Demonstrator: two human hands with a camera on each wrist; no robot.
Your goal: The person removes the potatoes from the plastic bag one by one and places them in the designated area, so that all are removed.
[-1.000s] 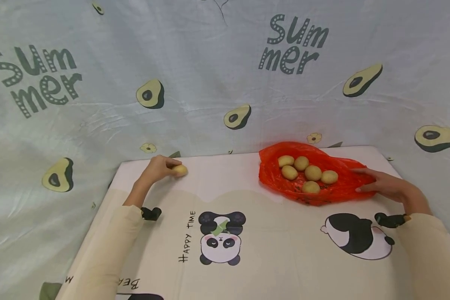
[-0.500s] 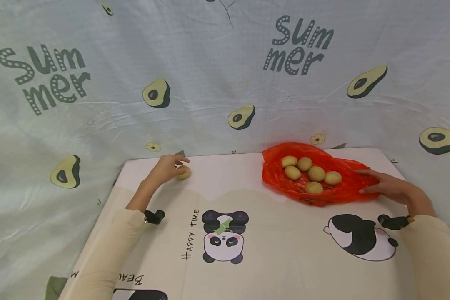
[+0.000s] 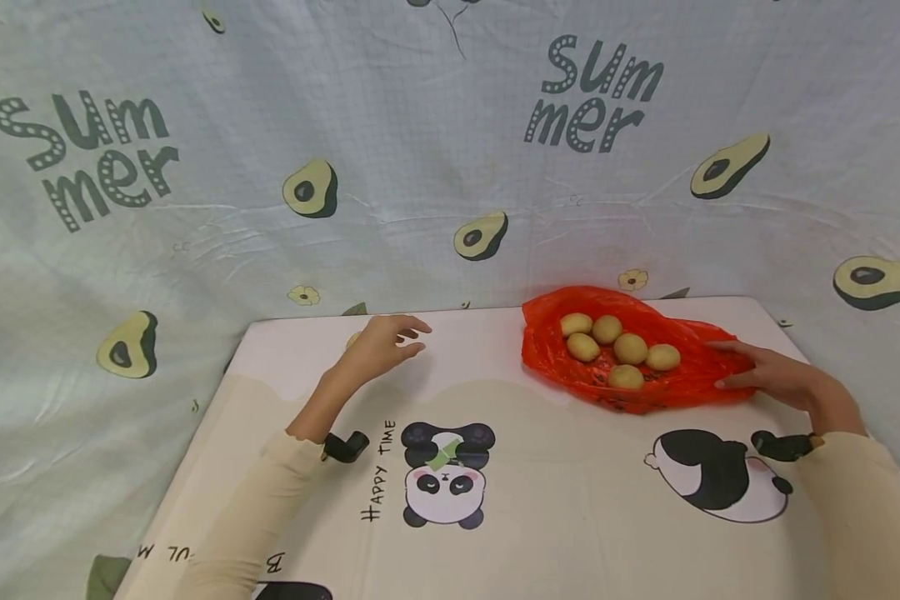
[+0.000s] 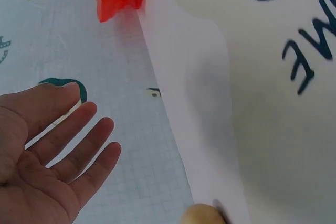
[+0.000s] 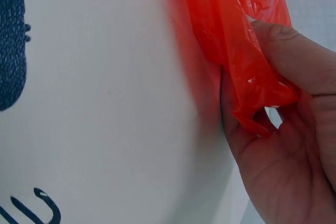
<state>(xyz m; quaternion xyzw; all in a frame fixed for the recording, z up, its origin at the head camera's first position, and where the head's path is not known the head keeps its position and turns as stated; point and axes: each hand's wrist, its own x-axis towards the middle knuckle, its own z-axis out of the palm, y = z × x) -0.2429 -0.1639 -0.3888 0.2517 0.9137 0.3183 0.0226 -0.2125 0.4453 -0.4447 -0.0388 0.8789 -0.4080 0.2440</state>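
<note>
The left hand (image 3: 378,343) is up above the bench (image 3: 570,483), its fingers loose and holding nothing. One lone potato (image 4: 203,214) sits by the bench's back edge, mostly hidden behind that hand in the head view. The right hand (image 3: 783,377) pinches one end of a red bag (image 3: 693,354). The bag lies on the bench with six potatoes (image 3: 631,349) in it.

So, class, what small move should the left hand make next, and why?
Probably the empty left hand should reach for an oval yellow potato in the crinkled red plastic bag: six show there, the right hand holds its edge, and a lone potato lies outside.
</note>
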